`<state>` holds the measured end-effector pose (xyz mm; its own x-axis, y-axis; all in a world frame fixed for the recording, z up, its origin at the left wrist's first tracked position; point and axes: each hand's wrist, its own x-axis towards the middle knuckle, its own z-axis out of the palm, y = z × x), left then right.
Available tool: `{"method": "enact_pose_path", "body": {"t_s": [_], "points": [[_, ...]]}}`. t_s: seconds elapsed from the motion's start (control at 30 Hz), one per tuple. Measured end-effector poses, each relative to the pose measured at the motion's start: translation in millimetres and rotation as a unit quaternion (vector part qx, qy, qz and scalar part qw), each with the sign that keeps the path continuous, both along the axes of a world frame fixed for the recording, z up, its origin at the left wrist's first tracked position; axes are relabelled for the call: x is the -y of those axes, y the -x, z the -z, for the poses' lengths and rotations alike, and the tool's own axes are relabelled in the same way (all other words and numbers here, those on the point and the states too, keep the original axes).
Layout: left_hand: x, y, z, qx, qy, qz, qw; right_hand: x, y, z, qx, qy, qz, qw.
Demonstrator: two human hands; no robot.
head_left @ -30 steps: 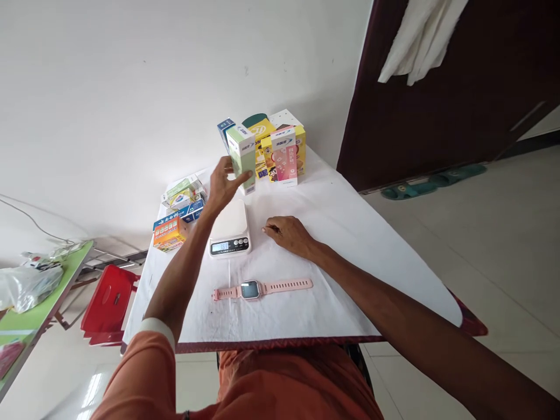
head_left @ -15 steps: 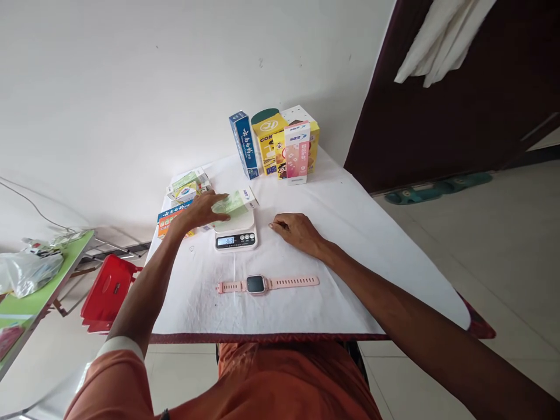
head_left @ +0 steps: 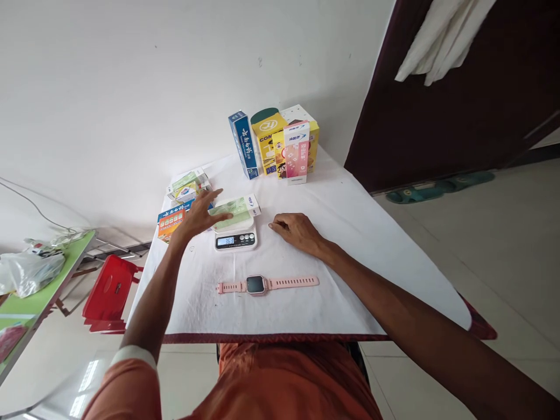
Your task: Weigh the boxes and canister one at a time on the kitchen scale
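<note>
A pale green box (head_left: pixel 236 207) lies flat on a small white kitchen scale (head_left: pixel 235 235) whose display is lit. My left hand (head_left: pixel 199 214) hovers just left of the box with its fingers spread, holding nothing. My right hand (head_left: pixel 295 230) rests palm down on the white table cover (head_left: pixel 350 245), right of the scale, fingers loosely curled and empty. A pink smartwatch (head_left: pixel 262 284) lies flat nearer to me.
Several upright boxes, a blue one (head_left: pixel 244 144), yellow ones (head_left: pixel 268 140) and a pink one (head_left: pixel 296 151), stand at the table's far edge. Flat packets (head_left: pixel 179 201) are stacked at the left. A red stool (head_left: pixel 107 291) and a green table (head_left: pixel 39 303) stand on the left.
My left hand carried the green box down from upright, laid it on the scale and has let go, its fingers now lifted off. My right hand has stayed put.
</note>
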<state>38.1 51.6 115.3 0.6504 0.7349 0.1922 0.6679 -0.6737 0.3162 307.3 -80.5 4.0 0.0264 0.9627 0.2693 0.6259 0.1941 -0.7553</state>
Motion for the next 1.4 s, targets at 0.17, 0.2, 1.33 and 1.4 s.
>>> {"method": "enact_pose_path", "body": {"t_s": [0.17, 0.2, 1.33, 1.4], "points": [[35, 34, 53.2, 0.267, -0.141, -0.182, 0.936, -2, 0, 3.5, 0.010, -0.009, 0.007, 1.000], [39, 40, 63.7, 0.278, -0.156, -0.216, 0.923, -2, 0, 3.9, 0.011, -0.010, 0.006, 1.000], [16, -5, 23.9, -0.069, 0.026, -0.027, 0.997, 3, 0, 0.1, 0.028, -0.010, 0.003, 1.000], [9, 3, 16.3, -0.035, 0.031, -0.027, 0.999, 4, 0, -1.0, 0.025, -0.009, 0.001, 1.000]]}}
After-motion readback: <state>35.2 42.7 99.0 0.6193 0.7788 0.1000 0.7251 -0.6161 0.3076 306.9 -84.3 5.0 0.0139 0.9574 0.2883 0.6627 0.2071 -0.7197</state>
